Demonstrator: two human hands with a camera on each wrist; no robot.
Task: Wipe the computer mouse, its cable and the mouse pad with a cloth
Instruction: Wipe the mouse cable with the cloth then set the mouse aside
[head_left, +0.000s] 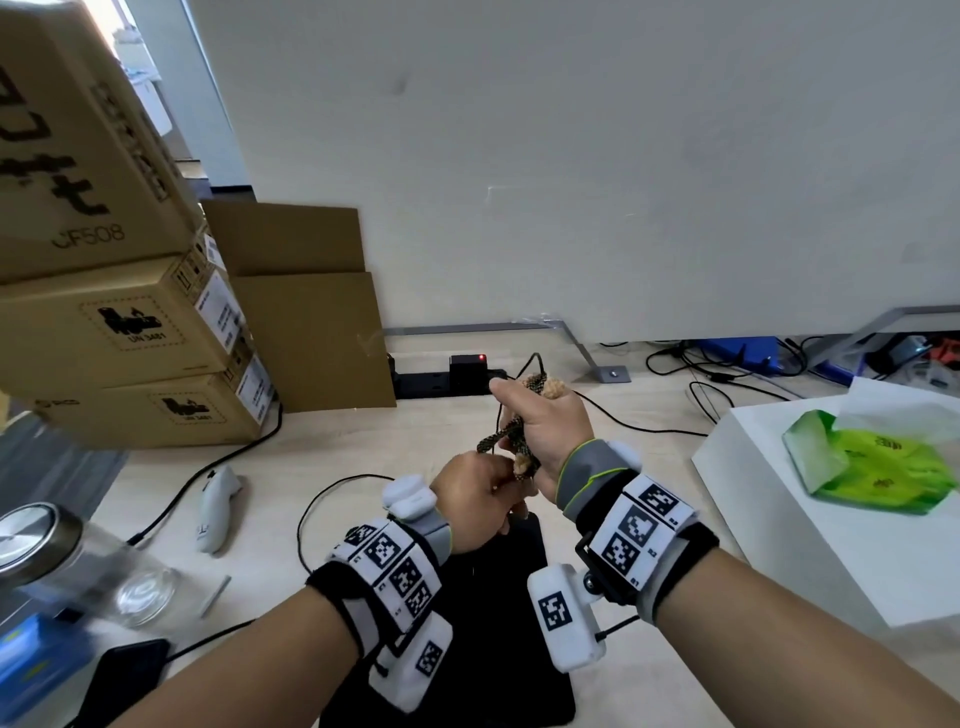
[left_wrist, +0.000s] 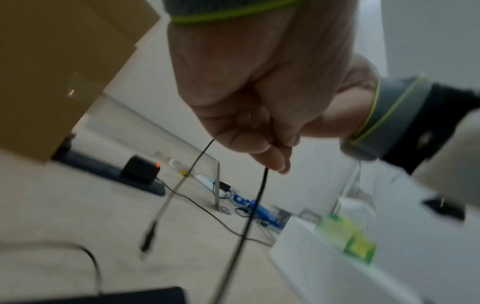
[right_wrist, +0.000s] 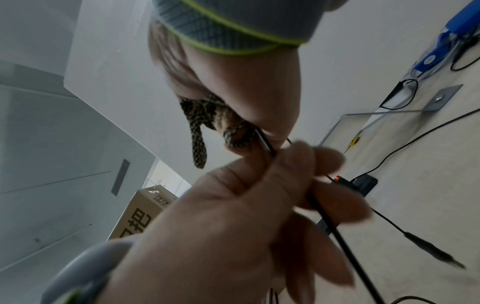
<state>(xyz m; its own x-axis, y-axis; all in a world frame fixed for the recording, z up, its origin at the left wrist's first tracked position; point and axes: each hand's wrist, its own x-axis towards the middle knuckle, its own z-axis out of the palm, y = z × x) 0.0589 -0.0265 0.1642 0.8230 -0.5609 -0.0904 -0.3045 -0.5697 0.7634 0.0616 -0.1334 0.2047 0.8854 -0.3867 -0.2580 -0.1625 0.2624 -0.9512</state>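
My right hand is raised above the desk and grips a dark checked cloth bunched round the thin black mouse cable. In the right wrist view the cloth sits folded in my right hand with the cable running out of it. Just below, my left hand pinches the same cable. The left wrist view shows my left hand pinching the cable, and the plug end dangling free. The black mouse pad lies under both hands. The mouse is hidden.
Stacked cardboard boxes fill the left. A white handheld device, a glass jar and a black phone lie at left. A power strip with adapter is behind. A white box with a green tissue pack stands at right.
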